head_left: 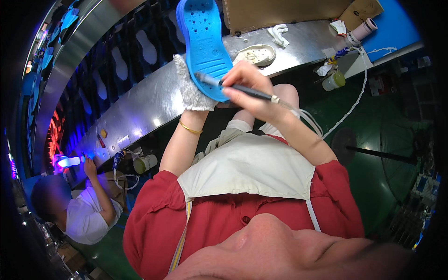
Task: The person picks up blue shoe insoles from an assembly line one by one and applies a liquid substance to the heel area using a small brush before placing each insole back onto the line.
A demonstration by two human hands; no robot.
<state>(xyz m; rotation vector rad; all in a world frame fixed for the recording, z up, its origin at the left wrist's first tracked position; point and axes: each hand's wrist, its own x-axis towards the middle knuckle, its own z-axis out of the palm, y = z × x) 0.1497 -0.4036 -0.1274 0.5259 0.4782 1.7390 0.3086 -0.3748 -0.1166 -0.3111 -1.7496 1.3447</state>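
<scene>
My left hand (193, 95), in a grey-white knitted glove, holds a blue shoe sole (206, 39) near its closest end, with the fingers hidden underneath. The sole is patterned with holes at the far end and ridges across the middle. My right hand (252, 86) is closed around a black-handled brush (249, 90) with a thin white tube at its rear. The brush's tip is smeared by motion and lies over the near part of the sole. Just right of the sole, a cream-coloured shoe (256, 54) lies on the metal bench edge.
A curved metal ledge (154, 105) borders a conveyor (140, 56) carrying several soles. A white glove (278, 35) lies before a cardboard box (280, 14). A lidded jar (333, 81) hangs at right, near the tube. Another person (88, 210) works at lower left.
</scene>
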